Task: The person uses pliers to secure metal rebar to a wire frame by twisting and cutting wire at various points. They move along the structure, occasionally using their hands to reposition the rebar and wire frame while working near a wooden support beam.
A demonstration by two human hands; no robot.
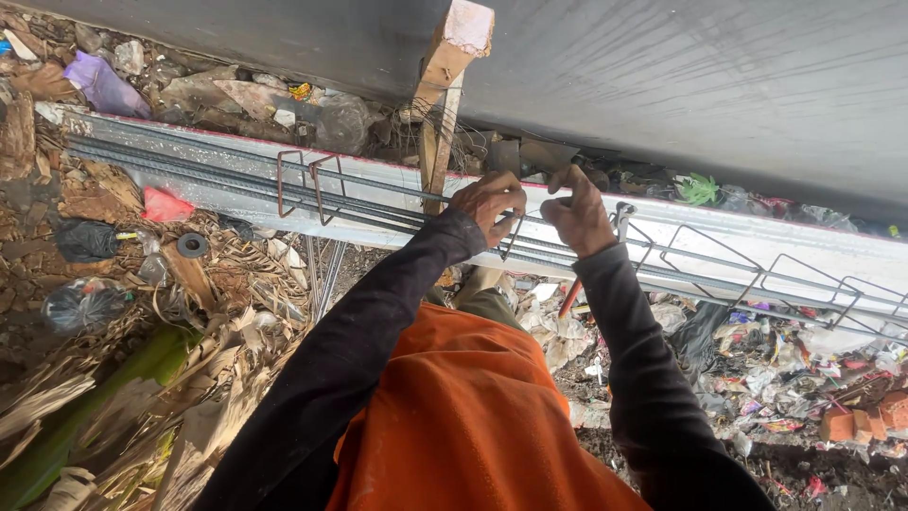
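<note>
Long steel rebars (pixel 236 180) run left to right along a pale metal beam (pixel 738 232). Bent wire stirrups (pixel 298 185) stand around the bars, two at the left and several at the right (pixel 719 255). My left hand (pixel 488 202) is closed on a stirrup at the middle of the bars. My right hand (pixel 577 216) grips the bars just beside it, fingers curled over the top. Both arms wear dark sleeves above an orange garment (pixel 463 407).
A wooden post (pixel 443 104) rises behind the beam against a grey wall (pixel 709 85). Dry leaves, plastic scraps and rubble cover the ground left (pixel 142 284) and right (pixel 794 378). A red-handled tool (pixel 568 298) hangs below the bars.
</note>
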